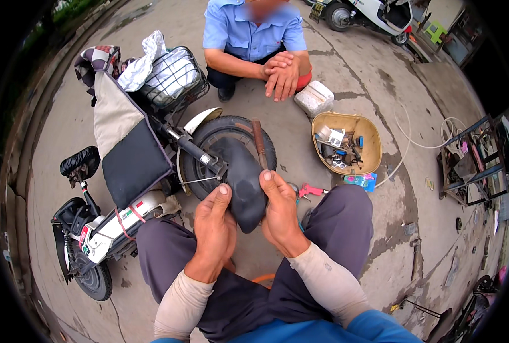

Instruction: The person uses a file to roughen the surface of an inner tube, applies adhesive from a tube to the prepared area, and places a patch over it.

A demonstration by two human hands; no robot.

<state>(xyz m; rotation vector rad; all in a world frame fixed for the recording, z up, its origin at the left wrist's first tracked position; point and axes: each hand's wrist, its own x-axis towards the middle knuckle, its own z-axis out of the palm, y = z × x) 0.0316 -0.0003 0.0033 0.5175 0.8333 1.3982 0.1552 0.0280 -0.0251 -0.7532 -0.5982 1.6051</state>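
Observation:
A black rubber inner tube (244, 191) bulges out over the scooter's front wheel, between my two hands. My left hand (213, 226) grips its left edge, thumb laid on top. On the other edge my right hand (280, 214) pinches the rubber, thumb up. A rusty brown bar-like tool (258, 140) lies across the tyre (269, 134), its lower end reaching my right thumb; whether that hand holds it I cannot tell. The wheel belongs to a scooter (134, 160) lying on its side. Both hands' fingers are mostly hidden under the tube.
Opposite me a person in a blue shirt (254, 34) squats with hands crossed. A yellowish basin (374, 148) of small tools stands right of the wheel, near a white block (314, 98). A red-handled tool (311, 190) lies by my knee. A rack (474, 166) stands far right.

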